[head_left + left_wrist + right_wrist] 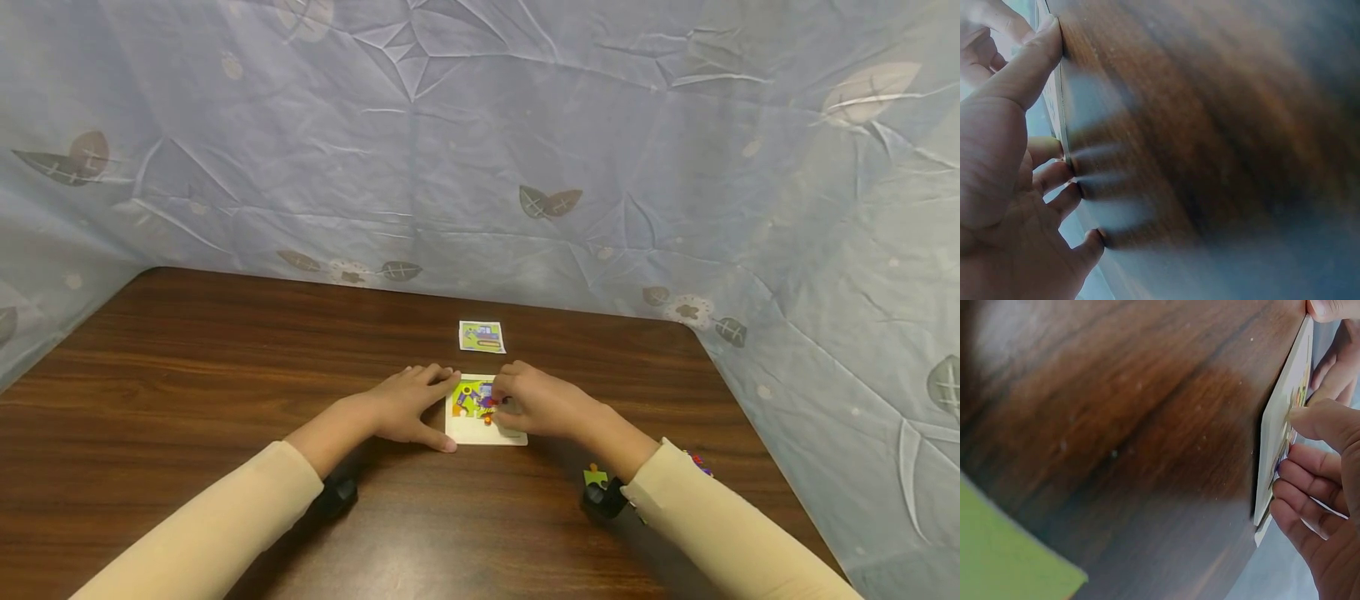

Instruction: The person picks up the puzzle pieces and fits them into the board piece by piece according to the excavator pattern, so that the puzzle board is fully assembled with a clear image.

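Note:
A white puzzle board [480,434] lies flat on the table, its upper part covered by joined green and purple puzzle pieces [467,398]. My left hand [408,407] spreads along the board's left side, thumb tip at the near left corner and index finger by the far one. In the left wrist view the fingertips [1090,245] rest on the wood beside the edge. Over the board's right half, my right hand [546,402] bends down and pinches a puzzle piece against the picture, mostly hidden by the fingers. An orange tab [487,420] shows just below them.
Beyond the board lies a small printed picture card [482,336]. A loose green puzzle piece [595,477] sits near my right wrist, and more coloured pieces [699,461] peek out past the right sleeve. Patterned cloth [480,167] hangs behind and beside the brown table [225,358].

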`<state>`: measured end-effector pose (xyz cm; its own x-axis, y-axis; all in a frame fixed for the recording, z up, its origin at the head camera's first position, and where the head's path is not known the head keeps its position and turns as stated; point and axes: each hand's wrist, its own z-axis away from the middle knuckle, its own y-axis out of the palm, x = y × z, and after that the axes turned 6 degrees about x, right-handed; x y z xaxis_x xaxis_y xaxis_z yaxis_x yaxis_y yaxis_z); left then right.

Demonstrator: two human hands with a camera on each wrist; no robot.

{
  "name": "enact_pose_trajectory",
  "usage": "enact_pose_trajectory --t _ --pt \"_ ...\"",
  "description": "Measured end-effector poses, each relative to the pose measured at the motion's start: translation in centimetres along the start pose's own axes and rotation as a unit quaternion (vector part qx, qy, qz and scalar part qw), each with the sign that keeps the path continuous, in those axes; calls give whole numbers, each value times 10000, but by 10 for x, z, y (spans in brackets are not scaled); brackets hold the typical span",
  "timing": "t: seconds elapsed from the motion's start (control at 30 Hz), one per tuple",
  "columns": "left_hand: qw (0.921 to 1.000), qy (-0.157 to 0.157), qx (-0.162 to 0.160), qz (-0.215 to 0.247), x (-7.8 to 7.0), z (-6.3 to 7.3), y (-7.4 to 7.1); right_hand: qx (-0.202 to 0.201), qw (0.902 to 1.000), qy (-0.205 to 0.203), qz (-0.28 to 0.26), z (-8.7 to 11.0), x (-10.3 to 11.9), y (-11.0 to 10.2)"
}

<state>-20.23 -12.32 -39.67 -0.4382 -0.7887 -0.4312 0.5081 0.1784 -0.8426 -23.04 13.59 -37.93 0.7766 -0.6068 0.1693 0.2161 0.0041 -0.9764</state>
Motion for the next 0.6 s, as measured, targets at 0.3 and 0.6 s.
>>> enact_pose_trajectory --t 0.3,0.6 --pt "10000 -20 17 15 0 1 0 99 9996 55 241 -4 5 0" --pt "10000 49 -20 9 -1 1 0 68 9994 47 341 -5 8 -1"
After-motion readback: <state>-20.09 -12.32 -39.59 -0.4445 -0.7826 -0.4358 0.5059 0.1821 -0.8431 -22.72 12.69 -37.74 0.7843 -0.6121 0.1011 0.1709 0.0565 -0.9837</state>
